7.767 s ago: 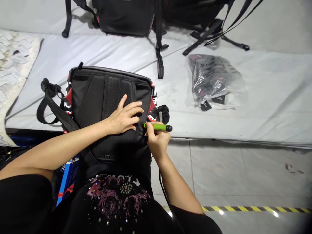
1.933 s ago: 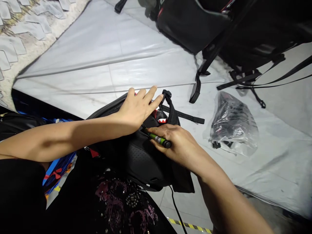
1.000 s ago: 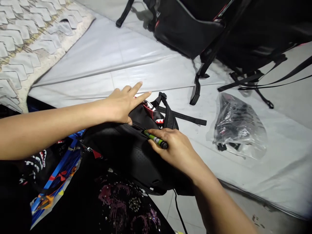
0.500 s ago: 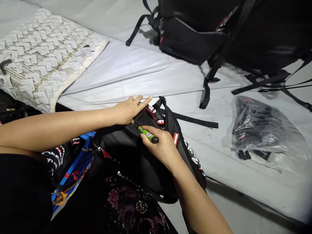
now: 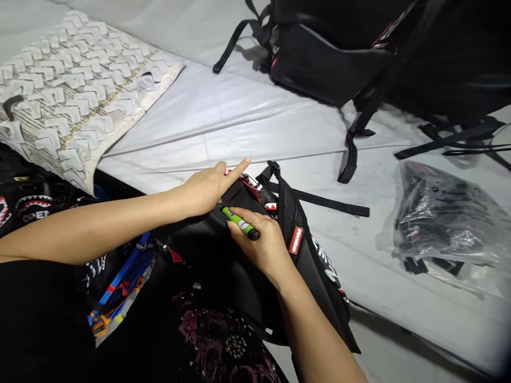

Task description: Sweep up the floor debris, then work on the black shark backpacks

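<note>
A black backpack with red and white shark-teeth trim lies at the near edge of the grey padded table, partly on my lap. My left hand rests flat on its top, fingers stretched out toward the strap. My right hand is closed around a green pen-like tool, whose tip touches the bag just under my left hand. A black strap runs from the bag to the right.
More black backpacks with loose straps lie at the back right. A clear plastic bag of black parts sits at the right. A white woven mat lies at the left. Printed bags sit lower left.
The backpack has been turned and tilted since the oldest frame. In the last second my view has swung left, and my left fingers have drawn closer together; the tool stays at the same spot.
</note>
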### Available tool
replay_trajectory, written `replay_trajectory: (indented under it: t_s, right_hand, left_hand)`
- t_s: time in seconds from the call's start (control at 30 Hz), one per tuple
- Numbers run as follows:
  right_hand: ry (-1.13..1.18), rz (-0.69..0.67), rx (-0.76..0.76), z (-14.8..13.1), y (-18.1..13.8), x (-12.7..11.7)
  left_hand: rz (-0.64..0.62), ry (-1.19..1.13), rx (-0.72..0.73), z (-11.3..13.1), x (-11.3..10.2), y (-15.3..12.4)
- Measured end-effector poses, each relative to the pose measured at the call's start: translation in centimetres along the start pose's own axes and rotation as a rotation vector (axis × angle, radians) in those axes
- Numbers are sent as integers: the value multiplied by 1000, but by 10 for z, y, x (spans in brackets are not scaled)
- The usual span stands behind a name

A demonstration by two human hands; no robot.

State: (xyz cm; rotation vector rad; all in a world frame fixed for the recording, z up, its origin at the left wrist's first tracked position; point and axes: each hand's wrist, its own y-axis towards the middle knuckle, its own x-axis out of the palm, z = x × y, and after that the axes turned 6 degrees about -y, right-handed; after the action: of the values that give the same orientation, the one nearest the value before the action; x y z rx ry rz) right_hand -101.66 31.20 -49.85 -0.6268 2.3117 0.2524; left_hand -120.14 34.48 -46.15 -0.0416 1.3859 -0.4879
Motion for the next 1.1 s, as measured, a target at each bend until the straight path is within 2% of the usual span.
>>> replay_trajectory:
  t_s: [0.1, 0.23, 0.37, 0.5, 0.63, 0.73, 0.83, 0.93, 1.03, 1.1]
  right_hand:
    - [-33, 6, -25, -4, 3, 4]
    - [-193, 21, -5, -10, 2, 2]
    - [-139, 39, -7, -13, 1, 4]
    - [-245, 74, 27, -17, 2, 7]
    - [-162, 15, 51, -19, 3, 7]
    - [-164, 33, 101, -16, -1, 3]
    - [-26, 21, 119, -12, -7, -3]
    - [74, -4, 109, -10, -9, -11]
    - [88, -51, 87, -10, -8, -14]
    - [62, -25, 69, -10, -6, -11]
  left_hand:
    - [27, -11, 75, -7, 3, 1]
    - [43, -23, 90, -12, 3, 3]
    - [34, -50, 89, -13, 4, 4]
    - [42, -76, 111, -16, 6, 5]
    - [23, -79, 114, -18, 5, 6]
    - [29, -90, 121, -19, 5, 6]
    - [50, -106, 126, -19, 6, 5]
    - [46, -99, 115, -18, 6, 4]
    - [37, -90, 109, -16, 5, 3]
    - [34, -95, 115, -16, 5, 4]
